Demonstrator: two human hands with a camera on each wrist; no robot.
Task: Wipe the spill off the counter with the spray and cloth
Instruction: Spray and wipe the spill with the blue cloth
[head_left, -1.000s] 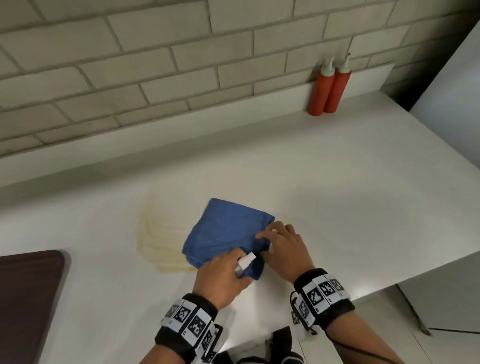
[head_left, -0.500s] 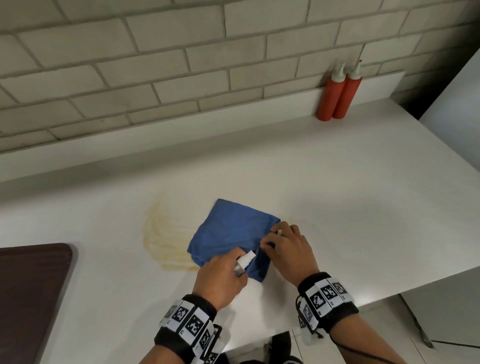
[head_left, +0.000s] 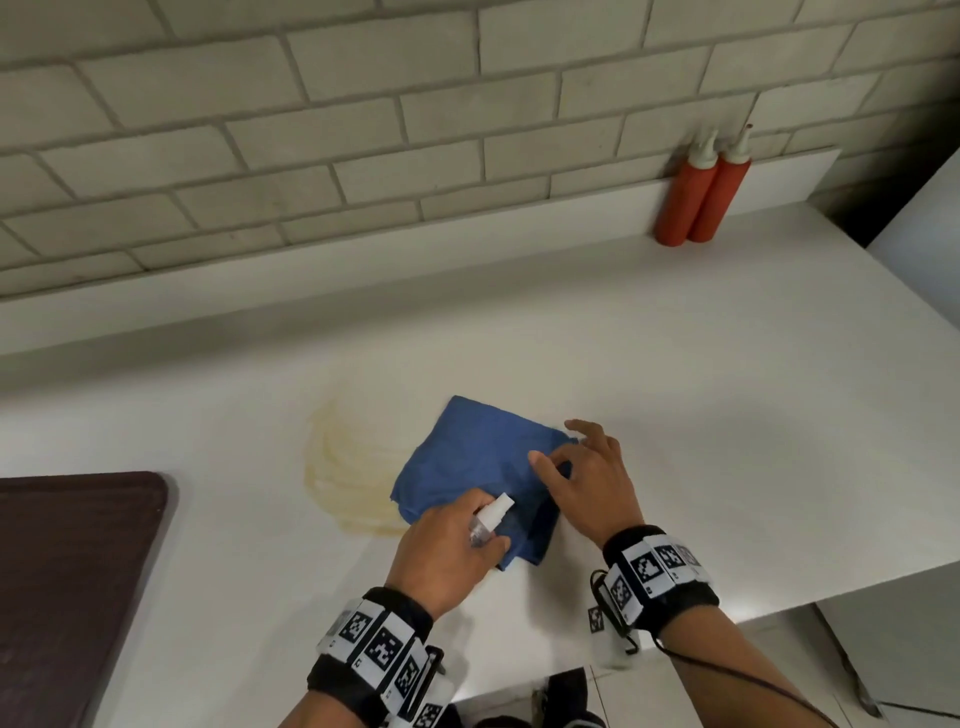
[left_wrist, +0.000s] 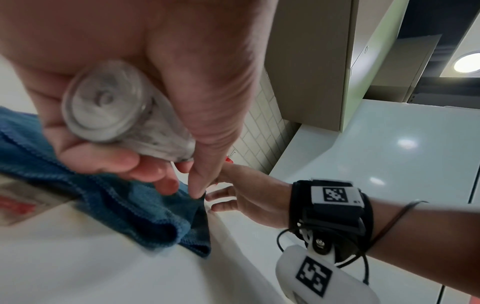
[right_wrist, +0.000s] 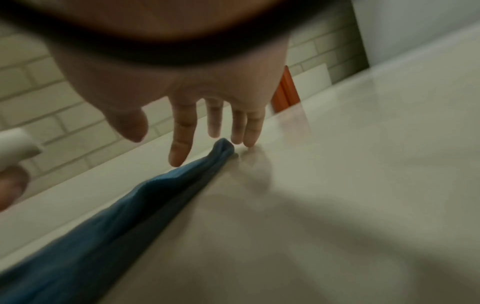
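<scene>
A folded blue cloth (head_left: 478, 462) lies on the white counter (head_left: 675, 415), partly over a yellowish smeared spill (head_left: 345, 478). My left hand (head_left: 447, 551) grips a small clear spray bottle (head_left: 491, 517) with a white cap, its base facing the left wrist camera (left_wrist: 109, 102). That hand's fingertips touch the cloth's (left_wrist: 130, 209) near edge. My right hand (head_left: 587, 483) hovers with straight, spread fingers over the cloth's right corner (right_wrist: 221, 150); two fingertips (right_wrist: 249, 142) touch the counter beside it.
Two red squeeze bottles (head_left: 701, 192) stand against the brick wall at the back right. A dark brown board (head_left: 67, 587) lies at the left edge. The counter's front edge runs just below my wrists, with floor beyond.
My right hand has let go of the cloth's corner and spread its fingers. The left hand with the spray bottle has barely moved. The camera view shifted slightly.
</scene>
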